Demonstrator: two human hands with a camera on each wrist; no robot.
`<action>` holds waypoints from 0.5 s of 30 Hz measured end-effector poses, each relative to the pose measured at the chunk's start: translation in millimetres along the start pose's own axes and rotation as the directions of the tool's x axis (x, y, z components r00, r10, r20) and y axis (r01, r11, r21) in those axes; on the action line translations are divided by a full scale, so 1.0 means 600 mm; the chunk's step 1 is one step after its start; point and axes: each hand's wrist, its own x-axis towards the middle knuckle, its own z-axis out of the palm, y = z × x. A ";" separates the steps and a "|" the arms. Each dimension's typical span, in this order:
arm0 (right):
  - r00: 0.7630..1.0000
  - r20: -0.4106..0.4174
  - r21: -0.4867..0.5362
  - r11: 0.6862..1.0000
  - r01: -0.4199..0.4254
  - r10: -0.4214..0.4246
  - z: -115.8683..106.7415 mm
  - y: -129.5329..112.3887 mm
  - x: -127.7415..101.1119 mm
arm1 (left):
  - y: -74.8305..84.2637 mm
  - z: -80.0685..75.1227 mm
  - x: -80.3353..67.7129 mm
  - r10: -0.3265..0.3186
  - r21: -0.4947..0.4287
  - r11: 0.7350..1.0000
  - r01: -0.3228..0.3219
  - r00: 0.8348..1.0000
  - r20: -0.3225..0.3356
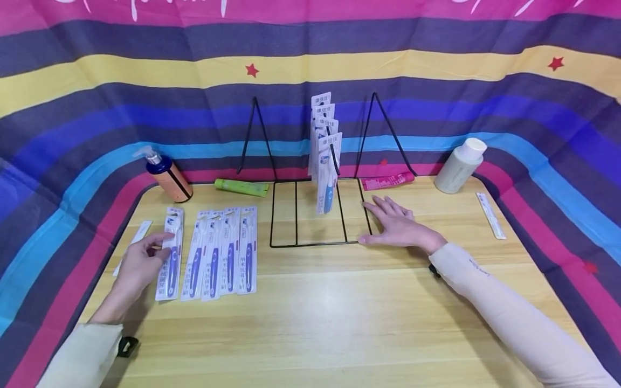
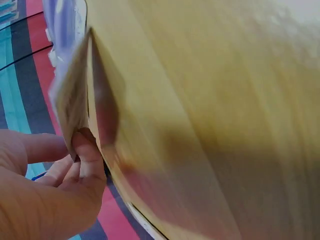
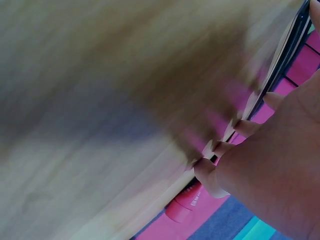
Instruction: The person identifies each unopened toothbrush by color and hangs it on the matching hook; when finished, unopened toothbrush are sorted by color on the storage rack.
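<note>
with my left fingers (image 1: pixel 159 236) i pinch the purple toothbrush pack (image 1: pixel 172 276), likely light and slippery, at its edge, a good spot; my right fingers (image 1: pixel 377 209) are apart.

on a table (image 1: pixel 310 334), a wire rack (image 1: pixel 283 246) is being flanked by a left tube (image 1: pixel 241 187) and a right tube (image 1: pixel 388 181); hanging packs (image 1: pixel 323 183) are being borne by it. at left, five more packs (image 1: pixel 213 261) are being backed by a pump bottle (image 1: pixel 170 180); at back right, another bottle (image 1: pixel 457 170) is being seen.
</note>
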 end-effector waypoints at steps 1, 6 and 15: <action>1.000 -0.001 -0.002 1.000 0.001 -0.001 0.001 0.000 0.000 | 0.002 -0.002 -0.003 0.001 0.000 1.000 -0.001 1.000 -0.017; 1.000 -0.002 -0.005 1.000 0.009 -0.009 0.003 -0.003 0.002 | 0.031 -0.011 -0.015 0.045 -0.018 0.999 -0.048 0.991 -0.129; 1.000 0.001 0.003 1.000 -0.010 0.010 0.005 0.003 0.000 | 0.129 0.016 -0.032 0.275 -0.293 0.884 -0.363 0.913 -0.301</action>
